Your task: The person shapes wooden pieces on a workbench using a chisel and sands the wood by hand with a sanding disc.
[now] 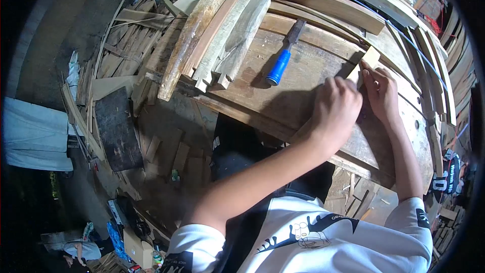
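Your workbench (316,65) has its near edge running diagonally in front of you, from upper L down toward lower R; your forearms cross over it. On the L, a rough bark-edged slab (193,38) pokes out past that edge, w/ notched timbers (230,45) lying beside it, cut ends toward you. Far side is hemmed in by a wide plank (326,7) and long boards. Best open room is the bare top btwn the timbers and your hands, but the blue-handled chisel (279,68) lies in it, handle toward you, blade pointing away.

The small wood block (371,56) is on the R part of the bench, btwn your hands and angled up past your fingertips; its lower end is hidden by them.

Your R hand (382,91) is pinched nearly closed on the block's side, thumb and fingers touching it. Your L hand (337,102) is right beside its lower end, fingers curled in, palm down; can't tell how tightly they're closed or if they've got hold of anything, b/c the back of the hand blocks the view.
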